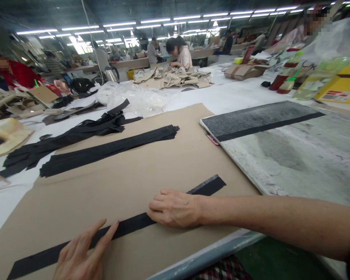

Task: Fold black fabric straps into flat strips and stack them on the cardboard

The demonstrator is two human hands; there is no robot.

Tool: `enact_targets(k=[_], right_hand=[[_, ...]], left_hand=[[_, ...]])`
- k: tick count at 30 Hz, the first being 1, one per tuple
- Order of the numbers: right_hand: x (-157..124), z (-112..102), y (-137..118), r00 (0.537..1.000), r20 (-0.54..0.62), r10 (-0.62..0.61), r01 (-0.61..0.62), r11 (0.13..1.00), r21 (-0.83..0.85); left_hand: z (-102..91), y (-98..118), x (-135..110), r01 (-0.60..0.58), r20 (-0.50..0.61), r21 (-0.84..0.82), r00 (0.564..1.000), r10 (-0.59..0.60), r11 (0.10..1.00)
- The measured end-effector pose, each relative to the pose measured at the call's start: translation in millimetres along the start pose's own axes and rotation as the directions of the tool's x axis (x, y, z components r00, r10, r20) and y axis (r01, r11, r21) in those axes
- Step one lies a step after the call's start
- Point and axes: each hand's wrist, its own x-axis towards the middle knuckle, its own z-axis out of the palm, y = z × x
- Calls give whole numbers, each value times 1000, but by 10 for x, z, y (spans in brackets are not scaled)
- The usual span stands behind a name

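A long black strip of material (134, 224) lies flat and slanting across brown paper (128, 182). At its far right end, a grey speckled band runs along one edge. My left hand (83, 252) rests on the strip's left half, with index finger and thumb stretched out and apart. Farther right, my right hand (175, 208) bends over the strip with its fingers curled down onto it; the fingertips are hidden. Beyond both hands lies a neat stack of black strips (111, 149), and behind that a looser heap of black strips (76, 134).
A whitish board (303, 155) on the right carries a grey speckled piece with a black edge (256, 118). Farther back are clear plastic bags (131, 97), a beige pile of pieces (175, 77), bottles (288, 77) and a yellow box (341, 87). Several people work in the background.
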Motion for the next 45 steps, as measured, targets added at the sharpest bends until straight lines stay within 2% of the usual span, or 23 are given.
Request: enact_targets(k=[2, 4, 9, 11, 14, 16, 18, 20, 24, 26, 29, 33, 38, 40, 43, 45], right_hand=[[18, -13, -15, 1000, -4, 20, -20, 1000, 18], [29, -30, -33, 999, 0, 51, -51, 998, 38], [22, -60, -52, 986, 30, 164, -167, 972, 165], [18, -71, -22, 971, 54, 234, -240, 925, 295], [16, -106, 73, 945, 139, 298, -326, 798, 507], [22, -152, 130, 924, 173, 342, -378, 735, 564], [46, -210, 140, 911, 153, 383, -401, 733, 550], [100, -256, 87, 921, 101, 376, -376, 790, 484], [270, -228, -98, 968, 66, 241, -250, 943, 220], [337, -173, -154, 978, 78, 193, -201, 973, 111], [374, -117, -172, 981, 86, 176, -180, 983, 43], [370, -112, -172, 973, 112, 203, -209, 977, 47], [364, -83, -152, 903, 150, 402, -425, 886, 185], [347, -85, -123, 888, 150, 436, -460, 852, 248], [341, -134, -101, 913, 118, 391, -408, 868, 282], [379, -177, -119, 943, 89, 321, -333, 916, 225]], left_hand=[[-28, 114, 93, 3, -12, -80, 1000, -4, 997], [-32, 230, 160, -41, -6, -142, 999, 40, 989], [4, 402, 153, -106, 33, -93, 993, 110, 990], [-1, 427, 134, -103, 13, -80, 994, 104, 991], [-23, 448, 136, -85, -4, -86, 996, 85, 993], [-29, 455, 140, -58, 0, -83, 998, 59, 995], [-23, 461, 129, -31, 0, -80, 1000, 31, 996], [-10, 467, 105, -12, 4, -82, 1000, 13, 997], [6, 483, 63, -7, 1, -77, 1000, 8, 997], [6, 489, 64, -6, -3, -75, 1000, 6, 997], [1, 489, 92, -2, -14, -75, 1000, 1, 997], [-16, 479, 142, -6, -51, -82, 999, 2, 997], [-41, 466, 155, -15, -42, -77, 999, 12, 997], [-42, 463, 152, -14, -44, -68, 999, 11, 998], [-37, 465, 148, -21, -50, -63, 999, 17, 998], [-34, 471, 140, -29, -60, -59, 998, 26, 998]])
